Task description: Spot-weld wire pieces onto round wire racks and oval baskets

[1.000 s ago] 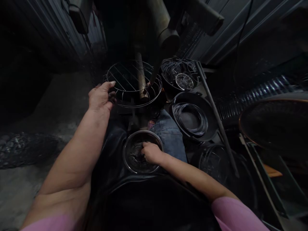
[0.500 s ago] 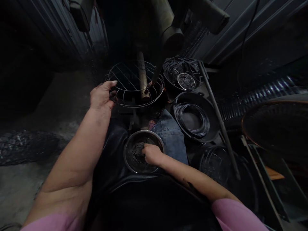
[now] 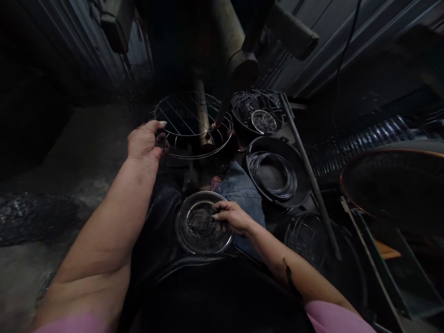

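we hold the round wire rack (image 3: 194,157) by its left edge, apparently to steady it, our left hand (image 3: 144,138) half closed around the rim. the metal bowl (image 3: 208,246) sits close to our body, likely for easy reach. our right hand (image 3: 234,217) hovers over its right edge, fingertips nearly together; whether they hold anything, we cannot tell. loose wire pieces (image 3: 201,229) lie inside, left of that hand.

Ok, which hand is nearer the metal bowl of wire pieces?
Right. The right hand is over the right side of the metal bowl; the left hand is farther off, ahead and left, gripping the edge of the round wire rack.
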A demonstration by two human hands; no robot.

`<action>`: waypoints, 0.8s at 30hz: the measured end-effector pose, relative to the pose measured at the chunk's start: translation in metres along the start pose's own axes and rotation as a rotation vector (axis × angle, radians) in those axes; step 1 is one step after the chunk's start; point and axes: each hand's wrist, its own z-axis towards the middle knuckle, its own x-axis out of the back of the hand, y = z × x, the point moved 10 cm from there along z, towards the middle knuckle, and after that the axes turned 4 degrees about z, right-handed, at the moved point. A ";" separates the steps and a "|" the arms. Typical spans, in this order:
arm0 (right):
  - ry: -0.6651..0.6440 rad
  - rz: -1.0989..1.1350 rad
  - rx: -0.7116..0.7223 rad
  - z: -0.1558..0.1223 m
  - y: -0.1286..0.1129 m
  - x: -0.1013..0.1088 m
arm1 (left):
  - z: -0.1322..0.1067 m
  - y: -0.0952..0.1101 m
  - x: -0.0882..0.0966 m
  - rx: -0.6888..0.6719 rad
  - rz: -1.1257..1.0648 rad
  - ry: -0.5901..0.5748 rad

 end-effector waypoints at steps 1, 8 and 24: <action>0.004 0.003 0.013 -0.001 -0.002 0.001 | -0.002 0.001 -0.002 0.000 0.008 -0.015; 0.138 -0.190 0.409 -0.009 -0.088 0.010 | -0.022 0.015 0.000 -0.134 -0.049 0.025; 0.589 -0.333 0.962 -0.011 -0.219 -0.017 | -0.043 0.014 -0.012 -0.254 -0.148 -0.084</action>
